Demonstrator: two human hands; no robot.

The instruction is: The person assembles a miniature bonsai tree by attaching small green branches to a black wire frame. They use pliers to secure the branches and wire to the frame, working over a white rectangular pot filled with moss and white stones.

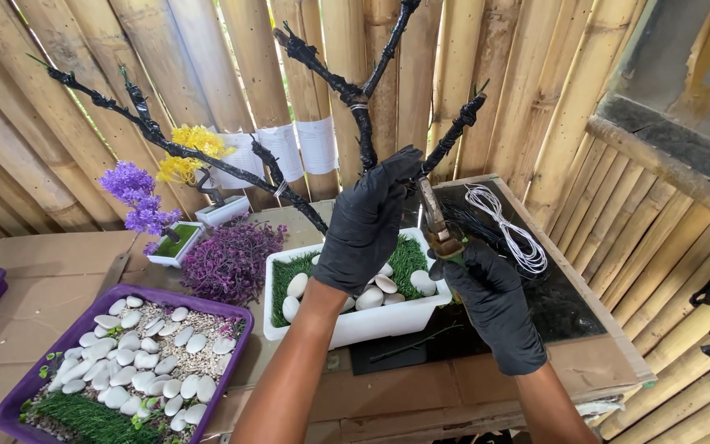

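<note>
Nearest on the left sits a purple tray (232, 362) filled with gravel, a scatter of white pebbles (137, 349) and a strip of fake grass in its near corner. Both forearms come up from the bottom edge, and both hands wear black gloves.

The right hand (496, 306) is closed around a pair of pliers (435, 220), rusty-looking with a bit of green at the grip. The nose points up and away, right at the base of the nearest right-hand branch. Can't tell whether the pliers are actually biting on anything.

The left hand (369, 220) is a little farther and higher, fingers curled snugly around the trunk of the black tree (361, 107) just where the branches split. The wrist is bent and the back of the glove faces the camera.

The tree itself is a bare, forked thing wrapped all over in black tape, lumpy and shiny. 1 long branch sweeps far left and 2 or 3 more go up and right. It stands in a white rectangular planter (355, 325) in the middle of the table, with green turf and smooth white stones around its foot.

Just right of the planter lies a black board (564, 304) carrying a coil of white wire (507, 226). Farther left there's a purple bush (230, 261), then small white pots with purple flowers (135, 193) and yellow flowers (191, 150). A bamboo wall (59, 164) backs it all.
</note>
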